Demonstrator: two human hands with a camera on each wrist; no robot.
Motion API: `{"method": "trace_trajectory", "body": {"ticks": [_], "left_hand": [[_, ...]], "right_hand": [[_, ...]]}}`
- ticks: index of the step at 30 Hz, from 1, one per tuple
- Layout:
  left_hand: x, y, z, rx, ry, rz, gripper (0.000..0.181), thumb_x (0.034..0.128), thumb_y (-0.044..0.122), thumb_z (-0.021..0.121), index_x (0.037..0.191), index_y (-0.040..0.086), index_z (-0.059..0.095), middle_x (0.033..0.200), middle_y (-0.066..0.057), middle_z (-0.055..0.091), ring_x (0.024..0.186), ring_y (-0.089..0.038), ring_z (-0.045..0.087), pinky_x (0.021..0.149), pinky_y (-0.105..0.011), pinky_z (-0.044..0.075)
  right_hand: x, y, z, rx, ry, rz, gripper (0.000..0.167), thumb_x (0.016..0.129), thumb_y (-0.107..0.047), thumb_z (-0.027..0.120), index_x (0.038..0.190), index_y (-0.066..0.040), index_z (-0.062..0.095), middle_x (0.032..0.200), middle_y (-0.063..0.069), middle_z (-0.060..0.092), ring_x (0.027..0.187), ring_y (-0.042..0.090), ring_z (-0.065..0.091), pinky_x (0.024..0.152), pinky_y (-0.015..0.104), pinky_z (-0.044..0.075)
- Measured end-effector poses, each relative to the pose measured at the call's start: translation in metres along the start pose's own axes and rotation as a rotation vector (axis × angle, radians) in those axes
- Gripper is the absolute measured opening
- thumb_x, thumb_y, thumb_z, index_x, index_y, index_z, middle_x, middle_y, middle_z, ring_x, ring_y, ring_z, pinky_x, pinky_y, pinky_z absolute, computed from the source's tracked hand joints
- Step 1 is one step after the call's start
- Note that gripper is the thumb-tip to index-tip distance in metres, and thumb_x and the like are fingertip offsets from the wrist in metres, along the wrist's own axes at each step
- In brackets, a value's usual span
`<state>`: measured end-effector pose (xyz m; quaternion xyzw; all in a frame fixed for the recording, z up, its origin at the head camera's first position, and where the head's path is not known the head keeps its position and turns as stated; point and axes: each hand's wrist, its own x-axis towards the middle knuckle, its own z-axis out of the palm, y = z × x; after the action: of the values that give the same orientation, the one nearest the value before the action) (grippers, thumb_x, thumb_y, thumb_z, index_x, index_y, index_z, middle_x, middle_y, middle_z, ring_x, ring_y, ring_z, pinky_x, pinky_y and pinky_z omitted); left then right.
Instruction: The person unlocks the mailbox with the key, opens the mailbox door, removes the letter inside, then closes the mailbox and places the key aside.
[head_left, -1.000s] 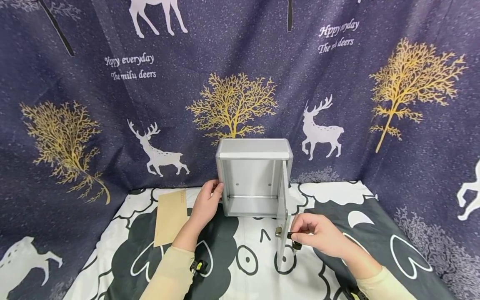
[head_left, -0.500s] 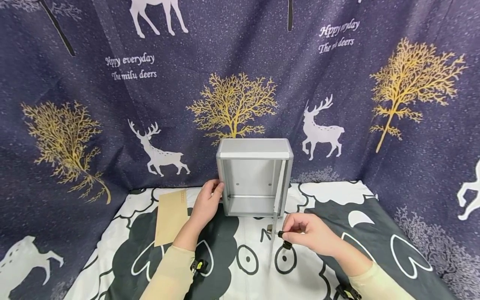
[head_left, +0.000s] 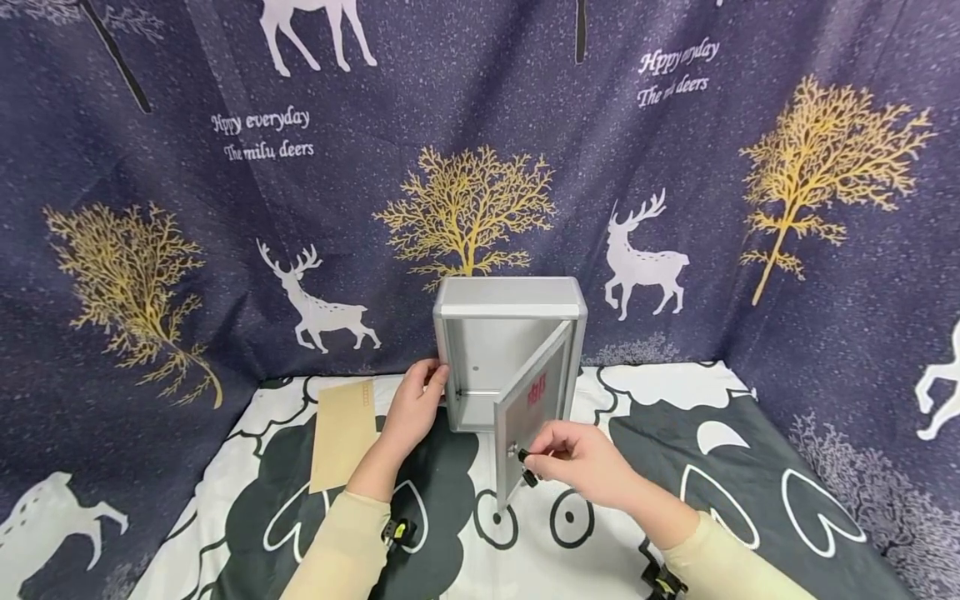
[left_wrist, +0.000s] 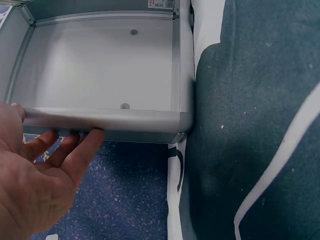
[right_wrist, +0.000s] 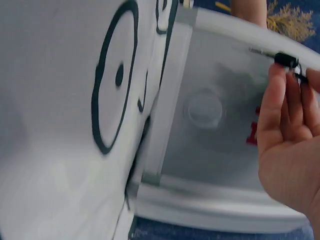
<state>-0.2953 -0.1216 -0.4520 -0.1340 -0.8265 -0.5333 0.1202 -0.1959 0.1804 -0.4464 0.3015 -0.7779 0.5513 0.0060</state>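
A grey metal letter box [head_left: 510, 297] stands upright against the curtain, its inside showing bare walls. Hinged at the right, its door [head_left: 513, 421] hangs partly open toward the front and bears red characters. My left hand [head_left: 411, 408] holds the box's left side wall; the left wrist view has the thumb at the rim and the fingers against the outer face. Between thumb and fingers my right hand [head_left: 585, 467] pinches a black-headed key [right_wrist: 286, 60] at the door's lock [head_left: 513, 450]. A second black key head [head_left: 530, 477] dangles below it.
A brown envelope [head_left: 341, 437] lies left of my left forearm. The cloth [head_left: 480, 575] under everything is black and white with cartoon shapes. Behind the box hangs a dark blue curtain [head_left: 480, 100] printed with deer and trees.
The door has swung leftward toward the box, with my right hand and the key moving left along with it. Its red-lettered front now shows. My left hand has stayed on the box.
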Motion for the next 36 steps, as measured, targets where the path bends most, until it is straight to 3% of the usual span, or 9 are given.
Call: {"method": "trace_trajectory", "body": {"ticks": [7, 12, 17, 24, 30, 36], "left_hand": [[0.0, 0.002, 0.0, -0.006, 0.002, -0.006, 0.047, 0.1201, 0.036, 0.054, 0.146, -0.002, 0.062, 0.141, -0.022, 0.063, 0.13, -0.036, 0.065, 0.099, -0.047, 0.065], [-0.001, 0.002, 0.001, -0.011, 0.002, -0.004, 0.045, 0.12, 0.034, 0.055, 0.144, -0.003, 0.063, 0.139, -0.022, 0.064, 0.129, -0.036, 0.066, 0.098, -0.046, 0.066], [-0.001, 0.001, 0.0, -0.012, -0.004, -0.004, 0.045, 0.1205, 0.034, 0.054, 0.145, -0.003, 0.062, 0.141, -0.022, 0.063, 0.13, -0.037, 0.066, 0.098, -0.047, 0.066], [0.0, -0.001, 0.0, -0.032, -0.002, -0.008, 0.044, 0.1207, 0.033, 0.053, 0.144, -0.003, 0.063, 0.141, -0.022, 0.063, 0.13, -0.038, 0.065, 0.098, -0.049, 0.066], [0.0, 0.0, 0.0, -0.037, 0.0, -0.006, 0.043, 0.1205, 0.032, 0.054, 0.143, -0.003, 0.064, 0.139, -0.022, 0.063, 0.128, -0.037, 0.066, 0.096, -0.045, 0.067], [0.0, 0.0, -0.001, -0.04, 0.002, -0.01, 0.043, 0.1205, 0.033, 0.054, 0.142, -0.003, 0.064, 0.138, -0.021, 0.063, 0.128, -0.037, 0.066, 0.096, -0.046, 0.067]], "right_hand": [[0.013, -0.005, 0.024, -0.022, 0.104, 0.085, 0.004, 0.102, -0.014, 0.083, 0.099, -0.015, 0.08, 0.085, 0.0, 0.074, 0.066, 0.009, 0.064, 0.056, 0.026, 0.053], [0.021, -0.006, 0.035, -0.034, 0.142, 0.165, 0.009, 0.103, -0.022, 0.083, 0.102, -0.014, 0.08, 0.084, -0.001, 0.073, 0.069, 0.013, 0.066, 0.058, 0.028, 0.053], [0.03, -0.007, 0.044, -0.026, 0.188, 0.185, 0.007, 0.103, -0.021, 0.083, 0.101, -0.015, 0.08, 0.082, -0.002, 0.074, 0.069, 0.014, 0.067, 0.055, 0.026, 0.05], [0.041, -0.011, 0.054, -0.013, 0.24, 0.173, 0.011, 0.103, -0.02, 0.084, 0.102, -0.01, 0.079, 0.087, 0.0, 0.076, 0.071, 0.029, 0.072, 0.061, 0.027, 0.055], [0.051, -0.01, 0.06, -0.048, 0.293, 0.169, 0.01, 0.103, -0.021, 0.084, 0.1, -0.013, 0.079, 0.087, -0.003, 0.077, 0.067, 0.014, 0.07, 0.063, 0.026, 0.058], [0.062, -0.011, 0.067, -0.137, 0.329, 0.166, 0.007, 0.103, -0.021, 0.084, 0.099, -0.016, 0.079, 0.084, -0.009, 0.075, 0.068, 0.01, 0.067, 0.061, 0.027, 0.055]]}}
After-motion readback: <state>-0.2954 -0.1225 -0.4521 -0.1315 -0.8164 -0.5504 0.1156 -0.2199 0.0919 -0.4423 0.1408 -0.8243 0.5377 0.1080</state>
